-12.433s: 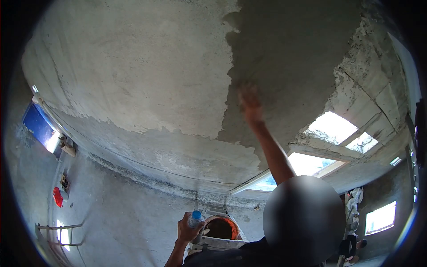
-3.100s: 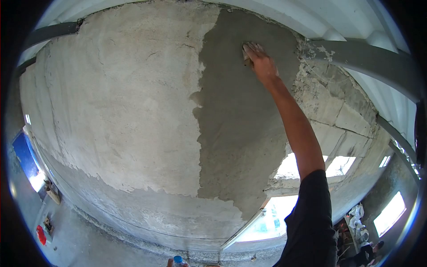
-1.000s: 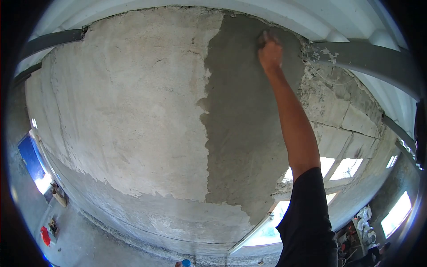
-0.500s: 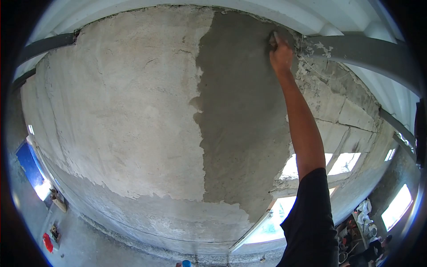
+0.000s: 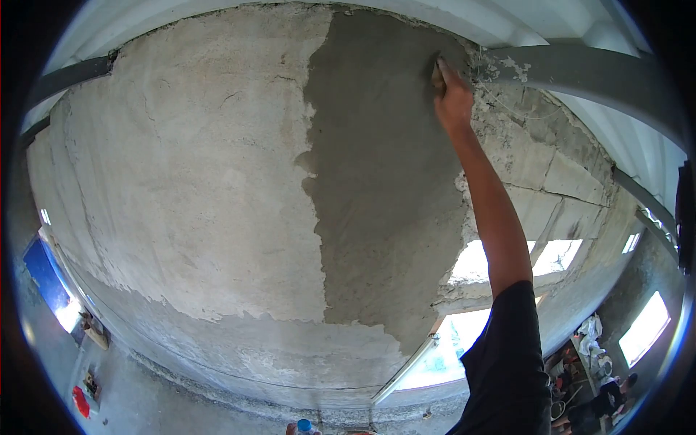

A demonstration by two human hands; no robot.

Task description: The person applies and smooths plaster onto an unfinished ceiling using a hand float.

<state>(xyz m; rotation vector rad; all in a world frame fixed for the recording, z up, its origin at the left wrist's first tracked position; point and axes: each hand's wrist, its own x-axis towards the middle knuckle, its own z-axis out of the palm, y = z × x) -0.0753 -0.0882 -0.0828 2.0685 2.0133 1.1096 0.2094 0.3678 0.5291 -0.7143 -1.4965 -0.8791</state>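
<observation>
My right hand is raised high against the wall, near the top right of a dark, damp-looking patch of plaster. Its fingers are wrapped round the handle of what looks like a plastering trowel. The tool appears pressed to the plaster; its blade is mostly hidden and hard to separate from the dark surface. Pale, dry wall borders the patch on the left along a ragged edge. I cannot see my left hand.
A grey beam meets the wall just right of my hand, under a white corrugated roof. Below my arm is a bright window opening. A blue-capped bottle shows at the bottom edge. Another person is at lower right.
My right hand and the trowel have shifted slightly down along the wall relative to the beam. The whole view has moved a little, so the wall sits further left and higher.
</observation>
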